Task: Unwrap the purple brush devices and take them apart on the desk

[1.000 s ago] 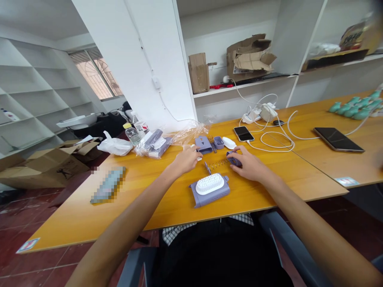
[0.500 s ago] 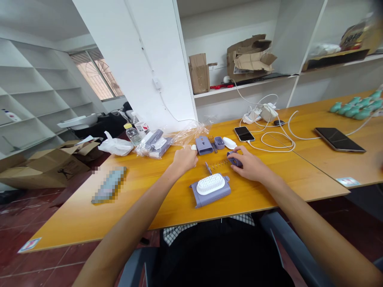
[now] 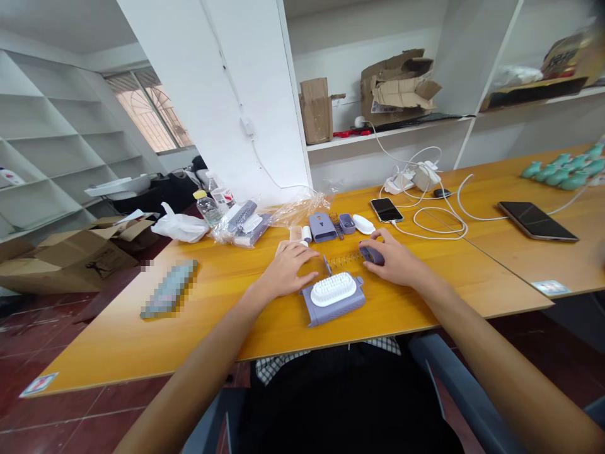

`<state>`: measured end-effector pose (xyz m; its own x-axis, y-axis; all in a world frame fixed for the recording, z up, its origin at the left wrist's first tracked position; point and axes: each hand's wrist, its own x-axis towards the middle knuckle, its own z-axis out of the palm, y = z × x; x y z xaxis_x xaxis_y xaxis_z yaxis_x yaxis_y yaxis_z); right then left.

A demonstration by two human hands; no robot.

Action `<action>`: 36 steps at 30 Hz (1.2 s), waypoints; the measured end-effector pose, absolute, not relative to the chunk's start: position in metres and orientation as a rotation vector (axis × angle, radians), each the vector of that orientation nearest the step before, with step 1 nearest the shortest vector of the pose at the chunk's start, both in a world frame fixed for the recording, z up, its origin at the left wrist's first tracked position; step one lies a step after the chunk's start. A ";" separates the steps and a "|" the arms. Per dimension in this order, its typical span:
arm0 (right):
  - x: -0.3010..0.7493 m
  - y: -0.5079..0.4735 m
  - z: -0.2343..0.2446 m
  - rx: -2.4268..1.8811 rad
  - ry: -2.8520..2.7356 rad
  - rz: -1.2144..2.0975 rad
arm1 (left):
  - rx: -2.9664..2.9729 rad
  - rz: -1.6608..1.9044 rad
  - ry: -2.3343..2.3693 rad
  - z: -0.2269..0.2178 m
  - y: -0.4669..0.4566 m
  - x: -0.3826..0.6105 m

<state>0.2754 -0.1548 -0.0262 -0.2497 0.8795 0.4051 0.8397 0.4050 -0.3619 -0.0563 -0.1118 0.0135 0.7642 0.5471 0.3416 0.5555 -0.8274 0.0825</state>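
Observation:
My left hand [image 3: 289,266] is open above the table, thumb and fingers apart, holding nothing. Just beyond its fingertips lies a small white cylindrical part [image 3: 306,234]. My right hand [image 3: 393,257] grips an oval purple cap [image 3: 371,253]. A thin coil spring [image 3: 345,259] runs leftward from the cap to a flat purple piece [image 3: 328,265]. In front of both hands lies a purple brush body [image 3: 336,311] with a white bristle head [image 3: 333,289] facing up. Behind, in a row, are a purple casing [image 3: 322,227], another spring [image 3: 337,226], a purple cup [image 3: 347,223] and a white oval piece [image 3: 363,224].
Plastic-wrapped purple brushes [image 3: 246,224], a bottle [image 3: 208,208] and a white bag [image 3: 179,224] stand back left. A charging phone [image 3: 386,210], white cables [image 3: 437,236] and a tablet [image 3: 536,221] lie right. A pixelated flat item [image 3: 169,290] lies left; teal vases [image 3: 562,170] stand far right.
My left hand has come back toward me and opened from a closed grip; the small white part now shows on the table. My right hand keeps the purple cap in place.

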 end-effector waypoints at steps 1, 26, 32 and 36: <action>0.275 -0.155 -0.026 -1.443 -2.120 0.090 | -2.942 -0.577 -0.903 0.011 -0.112 -0.056; 0.266 -0.159 -0.019 -1.491 -2.272 -0.027 | -2.989 -0.574 -0.933 0.003 -0.129 -0.033; 0.264 -0.161 -0.017 -1.454 -2.286 -0.001 | -2.938 -0.632 -1.011 0.001 -0.129 -0.029; 0.265 -0.161 -0.015 -1.495 -2.293 -0.013 | -2.946 -0.666 -1.039 0.000 -0.127 -0.030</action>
